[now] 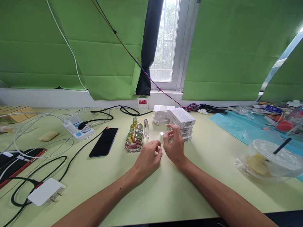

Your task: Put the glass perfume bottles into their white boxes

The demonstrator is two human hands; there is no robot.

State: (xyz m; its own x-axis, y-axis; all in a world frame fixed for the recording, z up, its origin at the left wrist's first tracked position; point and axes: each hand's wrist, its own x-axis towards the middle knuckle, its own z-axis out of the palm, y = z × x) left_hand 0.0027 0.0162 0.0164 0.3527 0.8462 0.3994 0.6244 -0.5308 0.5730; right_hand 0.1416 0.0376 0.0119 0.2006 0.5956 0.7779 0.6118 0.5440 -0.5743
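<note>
My right hand (174,145) is curled in front of a stack of white boxes, its fingers bent around a small clear glass bottle (169,130) that they mostly hide. Close beside it, my left hand (149,155) is closed, thumb and fingertips curled together; whatever they may hold is hidden. A small silver cap (161,136) shows between and just beyond the two hands. Left of them stands a row of rounded perfume bottles with gold caps (131,137), the nearest reddish. Next to that row is a slim clear bottle with a silver cap (146,128).
White boxes (182,118) are stacked behind my right hand, with more boxes (161,110) behind. A dark phone (104,142), a power strip (79,127), a white charger (46,191) and cables lie left. A bagged drink cup (272,154) and blue sheet (233,123) are right.
</note>
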